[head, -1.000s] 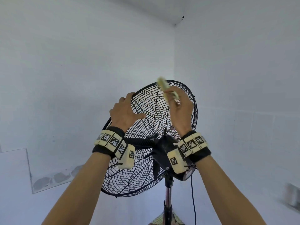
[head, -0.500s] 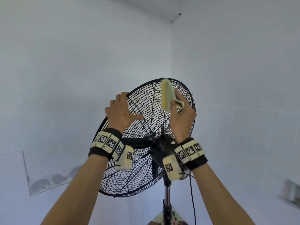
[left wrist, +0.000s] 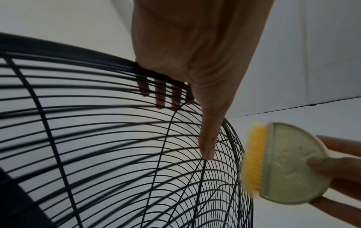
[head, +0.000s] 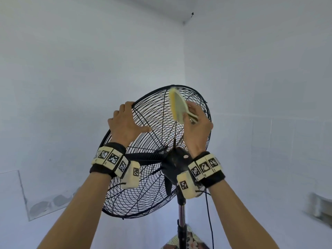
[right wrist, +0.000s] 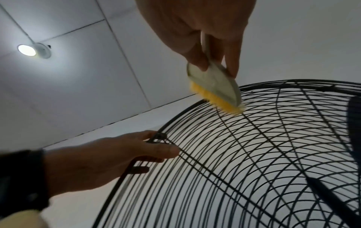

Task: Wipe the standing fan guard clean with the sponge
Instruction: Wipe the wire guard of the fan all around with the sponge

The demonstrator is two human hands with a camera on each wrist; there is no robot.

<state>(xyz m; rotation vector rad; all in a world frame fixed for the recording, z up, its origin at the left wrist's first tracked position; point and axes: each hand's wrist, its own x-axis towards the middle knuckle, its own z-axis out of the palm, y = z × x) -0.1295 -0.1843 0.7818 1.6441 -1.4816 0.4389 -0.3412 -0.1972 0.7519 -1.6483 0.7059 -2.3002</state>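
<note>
The right hand point(head: 196, 128) pinches the sponge point(head: 177, 106) by its pale plastic back, thumb on one side and fingers on the other, with the yellow scrubbing face turned toward the wires. The left hand point(head: 125, 123) grips the fan guard point(head: 143, 198) at its rim, about ten o'clock on the circle, fingers hooked over the edge and thumb laid along the wires. The sponge sits near twelve o'clock, its long axis lying roughly along a radial wire, and in the right wrist view it touches the wires just inside the rim. The right hand is the nearer to the unwiped span, which judging by this lies clockwise and down toward the motor housing point(head: 177, 163).
</note>
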